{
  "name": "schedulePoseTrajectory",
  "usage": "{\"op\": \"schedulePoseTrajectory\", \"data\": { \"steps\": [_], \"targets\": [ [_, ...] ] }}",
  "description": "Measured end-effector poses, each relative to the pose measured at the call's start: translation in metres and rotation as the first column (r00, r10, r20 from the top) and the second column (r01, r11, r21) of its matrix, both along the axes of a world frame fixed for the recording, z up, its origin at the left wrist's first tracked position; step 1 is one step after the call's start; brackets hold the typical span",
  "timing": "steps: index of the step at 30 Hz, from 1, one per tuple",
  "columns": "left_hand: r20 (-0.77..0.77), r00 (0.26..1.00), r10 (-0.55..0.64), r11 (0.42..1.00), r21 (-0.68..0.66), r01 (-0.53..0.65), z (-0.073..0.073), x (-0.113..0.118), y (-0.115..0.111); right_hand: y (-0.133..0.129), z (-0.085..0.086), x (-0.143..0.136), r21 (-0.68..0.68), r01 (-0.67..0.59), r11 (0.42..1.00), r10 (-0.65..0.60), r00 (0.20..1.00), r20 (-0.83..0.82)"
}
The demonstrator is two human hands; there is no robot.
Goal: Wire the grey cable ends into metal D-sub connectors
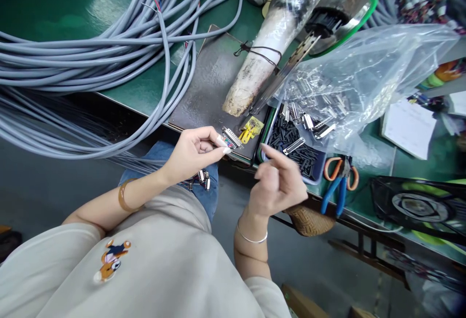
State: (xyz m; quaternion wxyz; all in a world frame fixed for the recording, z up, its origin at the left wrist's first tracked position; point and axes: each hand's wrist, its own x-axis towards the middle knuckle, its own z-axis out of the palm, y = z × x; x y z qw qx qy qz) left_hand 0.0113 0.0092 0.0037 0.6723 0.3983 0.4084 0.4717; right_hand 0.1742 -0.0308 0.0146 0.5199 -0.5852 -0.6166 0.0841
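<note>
My left hand [198, 150] pinches a metal D-sub connector [232, 137] between thumb and fingertips, at the front edge of the bench. Small coloured wires show at the connector's back, close to my fingertips. My right hand [278, 182] hovers to the right, in front of the blue bin [317, 167]. Its index finger stands away from the thumb and the other fingers are curled; nothing shows in it, though it is slightly blurred. Beyond the connector lies a yellow piece [251, 129] on a dark plate [207, 82]. Black tubing pieces [287, 136] fill the bin.
Grey cables [109, 60] sprawl across the left and over the bench edge. A wrapped soldering-fume pipe-like tube [255, 65] slants over the plate. A clear bag [349, 85] of connectors, pliers [340, 182], a paper pad [409, 126] and a black fan [418, 206] stand right. Wired connectors [204, 178] rest on my lap.
</note>
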Motion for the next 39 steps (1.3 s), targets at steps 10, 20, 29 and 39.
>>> {"op": "schedulePoseTrajectory", "data": {
  "steps": [10, 20, 29, 39],
  "targets": [
    [0.061, 0.994, -0.085, 0.992, -0.085, 0.091, 0.004, -0.005, 0.013, 0.005, -0.007, -0.002, -0.171, -0.141, 0.975, 0.109, 0.977, -0.183],
    [-0.155, 0.980, 0.121, 0.985, 0.138, -0.099, 0.008, 0.006, 0.018, 0.014, -0.010, -0.007, -0.150, -0.132, 0.980, 0.108, 0.982, -0.157],
    [-0.170, 0.977, 0.130, 0.981, 0.163, -0.102, 0.015, 0.007, 0.022, 0.022, -0.003, -0.006, -0.139, -0.159, 0.977, 0.134, 0.976, -0.170],
    [-0.119, 0.984, 0.135, 0.986, 0.116, -0.121, 0.017, 0.006, 0.023, 0.027, 0.005, -0.006, -0.058, -0.119, 0.991, 0.123, 0.990, 0.075]
  ]
}}
